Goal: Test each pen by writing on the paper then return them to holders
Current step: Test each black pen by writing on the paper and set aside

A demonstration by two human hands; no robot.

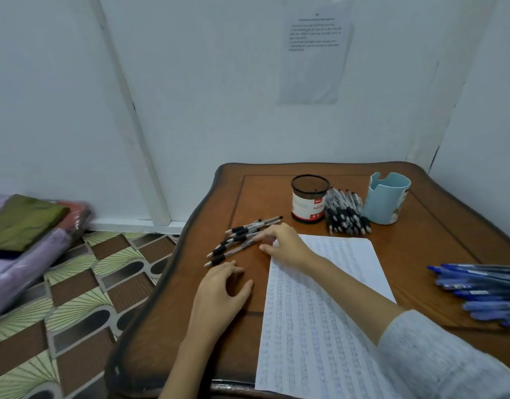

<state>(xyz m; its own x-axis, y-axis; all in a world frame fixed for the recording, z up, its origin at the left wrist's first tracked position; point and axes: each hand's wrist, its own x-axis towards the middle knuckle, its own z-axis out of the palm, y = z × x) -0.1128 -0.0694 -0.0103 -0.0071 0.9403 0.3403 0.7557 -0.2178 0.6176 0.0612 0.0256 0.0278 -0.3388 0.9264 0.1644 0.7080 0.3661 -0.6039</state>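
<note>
the paper (328,306) on the table (173,298) is already covered with rows of test marks, yet both holders, the mesh cup (309,198) and the blue cup (387,198), look empty, so returning seems barely begun. the right hand (282,244) rests loosely open with fingertips on a small row of black pens (239,239); the left hand (222,292) lies open, holding nothing. a black pile (347,213) between the cups and blue pens (484,289) at right still wait.

The mesh holder (309,198) beside my paper (320,306) has a white label reading "Ball P…", the rest turned away, under a red tag too small to read. Behind it, the wall notice (315,47) and my own scribbles on the paper are blurred.
</note>
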